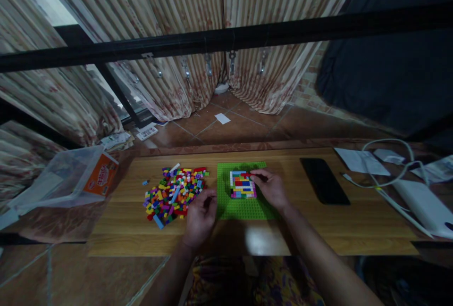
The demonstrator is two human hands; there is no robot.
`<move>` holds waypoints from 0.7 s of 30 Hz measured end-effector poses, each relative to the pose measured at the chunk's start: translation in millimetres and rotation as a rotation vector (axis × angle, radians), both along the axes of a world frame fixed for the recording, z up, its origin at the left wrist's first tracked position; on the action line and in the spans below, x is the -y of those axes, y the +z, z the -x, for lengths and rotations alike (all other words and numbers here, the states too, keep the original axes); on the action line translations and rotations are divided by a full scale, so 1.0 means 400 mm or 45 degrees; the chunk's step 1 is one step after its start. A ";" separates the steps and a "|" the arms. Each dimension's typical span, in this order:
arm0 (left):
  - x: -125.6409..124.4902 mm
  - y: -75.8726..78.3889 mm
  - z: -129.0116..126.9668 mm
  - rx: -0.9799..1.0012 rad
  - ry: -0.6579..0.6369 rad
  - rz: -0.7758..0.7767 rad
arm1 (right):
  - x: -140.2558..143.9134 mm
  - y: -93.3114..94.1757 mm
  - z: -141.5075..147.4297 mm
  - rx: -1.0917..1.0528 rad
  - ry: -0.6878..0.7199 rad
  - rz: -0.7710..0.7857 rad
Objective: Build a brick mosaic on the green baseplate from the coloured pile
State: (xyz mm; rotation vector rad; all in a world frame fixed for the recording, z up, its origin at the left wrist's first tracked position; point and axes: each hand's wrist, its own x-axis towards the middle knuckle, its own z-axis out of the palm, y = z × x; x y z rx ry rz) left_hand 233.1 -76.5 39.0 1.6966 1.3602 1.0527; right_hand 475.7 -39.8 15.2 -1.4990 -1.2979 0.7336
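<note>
A green baseplate [224, 211] lies on the wooden table with a block of multicoloured toy bricks [242, 186] built up on it. At the far right corner of that block, my right hand [272, 189] pinches a small red brick [247, 174] between thumb and fingertips, touching or just over the build. My left hand [201, 215] hovers by the baseplate's left edge with its fingers curled together. Whatever it may hold is hidden. Beside it, and partly behind it, spreads a loose pile of mixed bricks [173, 195].
To the right lies a black phone-like slab [324, 181], with a white cable [406, 143] and a white device [423, 204] beyond it. A clear plastic box [67, 178] with an orange label stands at left. Curtains [198, 9] hang behind a dark rail [198, 42].
</note>
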 end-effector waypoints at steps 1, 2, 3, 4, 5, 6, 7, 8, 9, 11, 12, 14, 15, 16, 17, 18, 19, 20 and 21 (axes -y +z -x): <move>-0.011 0.002 -0.008 -0.002 -0.003 0.022 | 0.008 0.009 0.007 0.068 -0.005 -0.020; -0.021 0.002 -0.016 -0.007 -0.002 0.040 | 0.017 0.019 0.015 0.135 -0.002 -0.038; -0.030 0.002 -0.025 -0.015 0.006 0.054 | 0.025 0.028 0.027 0.198 0.006 -0.055; -0.038 0.001 -0.033 -0.023 0.017 0.066 | 0.034 0.037 0.040 0.260 0.014 -0.069; -0.046 0.000 -0.043 -0.028 0.026 0.079 | 0.041 0.044 0.056 0.319 0.016 -0.081; -0.053 -0.002 -0.052 -0.028 0.030 0.096 | 0.047 0.049 0.072 0.377 0.005 -0.093; -0.059 -0.004 -0.062 -0.025 0.030 0.115 | 0.052 0.052 0.089 0.430 -0.020 -0.101; -0.065 -0.006 -0.071 -0.016 0.027 0.135 | 0.055 0.054 0.105 0.482 -0.060 -0.109; -0.070 -0.007 -0.081 -0.002 0.019 0.154 | 0.057 0.054 0.120 0.531 -0.109 -0.116; -0.080 -0.009 -0.097 0.030 0.010 0.185 | 0.060 0.053 0.144 0.620 -0.201 -0.125; -0.085 -0.009 -0.104 0.044 0.008 0.195 | 0.061 0.052 0.153 0.657 -0.238 -0.126; -0.093 -0.011 -0.114 0.072 -0.005 0.204 | 0.065 0.051 0.166 0.710 -0.278 -0.127; -0.096 -0.012 -0.117 0.085 -0.014 0.207 | 0.067 0.050 0.171 0.727 -0.280 -0.125; -0.098 -0.014 -0.119 0.098 -0.025 0.210 | 0.070 0.050 0.175 0.739 -0.275 -0.124; -0.100 -0.016 -0.120 0.113 -0.036 0.213 | 0.073 0.049 0.178 0.746 -0.261 -0.125; -0.102 -0.019 -0.120 0.127 -0.043 0.215 | 0.076 0.047 0.181 0.748 -0.242 -0.130; -0.103 -0.022 -0.120 0.139 -0.048 0.220 | 0.079 0.046 0.184 0.746 -0.224 -0.137; -0.104 -0.026 -0.120 0.147 -0.050 0.225 | 0.082 0.044 0.186 0.739 -0.207 -0.144; -0.104 -0.030 -0.119 0.154 -0.050 0.228 | 0.084 0.041 0.188 0.731 -0.193 -0.152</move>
